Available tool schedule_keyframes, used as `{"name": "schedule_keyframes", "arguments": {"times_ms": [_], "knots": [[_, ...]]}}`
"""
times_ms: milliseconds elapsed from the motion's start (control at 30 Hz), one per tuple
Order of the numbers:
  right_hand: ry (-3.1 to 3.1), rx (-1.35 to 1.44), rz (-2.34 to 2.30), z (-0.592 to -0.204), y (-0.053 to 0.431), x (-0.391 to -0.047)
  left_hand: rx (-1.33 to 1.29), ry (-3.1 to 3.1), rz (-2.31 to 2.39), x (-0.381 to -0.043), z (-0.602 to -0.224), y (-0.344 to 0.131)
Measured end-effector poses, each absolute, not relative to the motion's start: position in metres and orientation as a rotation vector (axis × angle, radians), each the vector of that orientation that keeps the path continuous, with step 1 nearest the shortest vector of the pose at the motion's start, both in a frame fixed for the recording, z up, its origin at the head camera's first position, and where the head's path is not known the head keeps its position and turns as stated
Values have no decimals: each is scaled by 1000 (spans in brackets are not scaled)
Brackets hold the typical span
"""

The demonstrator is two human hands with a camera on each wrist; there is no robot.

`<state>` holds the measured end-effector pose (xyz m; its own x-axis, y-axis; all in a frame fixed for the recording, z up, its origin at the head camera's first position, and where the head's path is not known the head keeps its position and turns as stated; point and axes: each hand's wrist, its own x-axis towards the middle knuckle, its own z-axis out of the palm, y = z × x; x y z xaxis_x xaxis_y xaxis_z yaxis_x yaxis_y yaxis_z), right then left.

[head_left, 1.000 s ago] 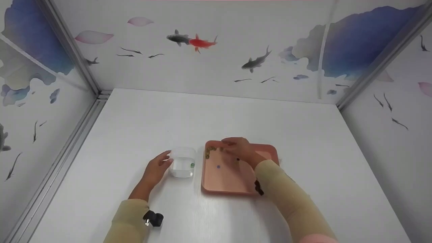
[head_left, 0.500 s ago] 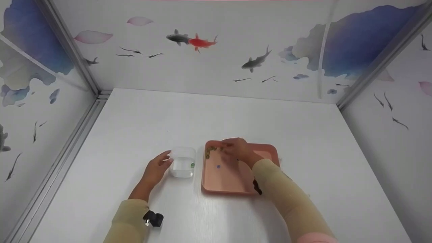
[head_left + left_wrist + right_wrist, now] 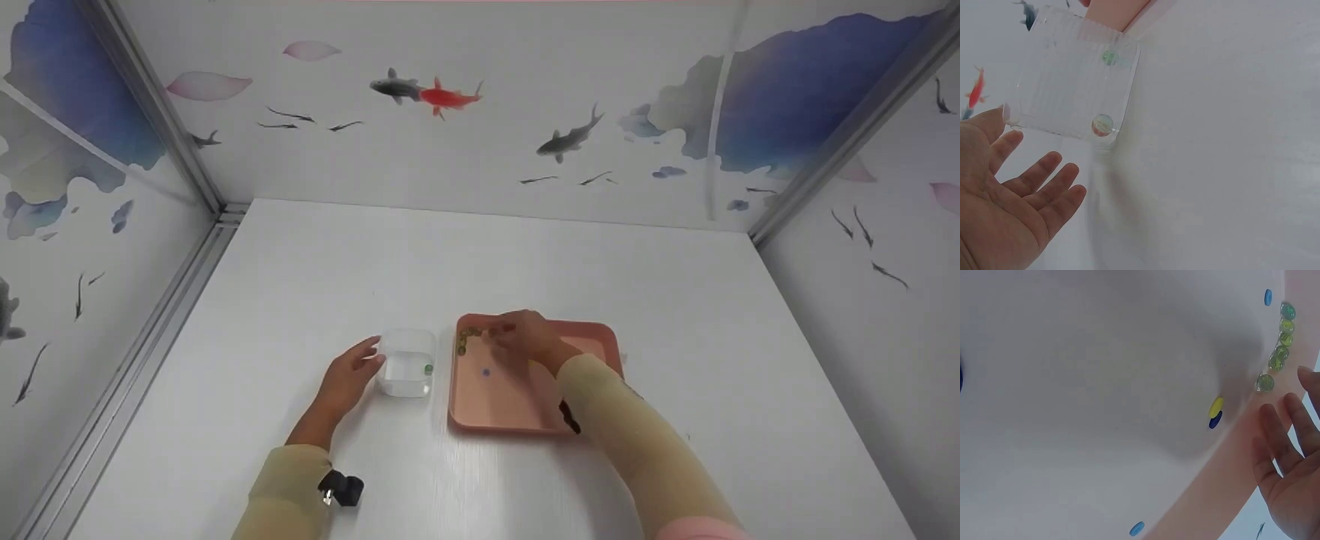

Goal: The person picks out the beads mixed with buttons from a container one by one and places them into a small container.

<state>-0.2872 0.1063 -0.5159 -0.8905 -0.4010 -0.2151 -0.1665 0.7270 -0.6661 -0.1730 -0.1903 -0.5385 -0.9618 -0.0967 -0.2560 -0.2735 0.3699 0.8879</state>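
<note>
The loosely spread left hand [image 3: 349, 381] touched the clear plastic box [image 3: 405, 365]; the right hand [image 3: 527, 335], fingers parted, apparently empty, hung by green glass marbles [image 3: 1282, 352], far-left in the orange-pink tray [image 3: 487, 405]; nudging could scatter them.

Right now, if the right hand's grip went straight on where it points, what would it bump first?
Probably the nearest green glass marble, just apart from the other marbles in the salmon-pink tray. The right hand seems aimed there, but depth is unclear.
</note>
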Motion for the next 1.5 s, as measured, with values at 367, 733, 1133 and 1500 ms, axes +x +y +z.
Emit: {"name": "schedule_keyframes", "arguments": {"times_ms": [367,733,1133,1500], "knots": [[2630,-536,-795,-518,107,-287,-342,2477,1617,-174,-540,-191],[2607,-550,-791,-519,107,-287,-331,2490,1632,-172,-540,-191],[2601,-506,-753,-518,106,-286,-333,2498,1638,-172,-538,-191],[2718,-712,-688,-527,101,-287,-342,2498,1626,-173,-537,-191]]}}
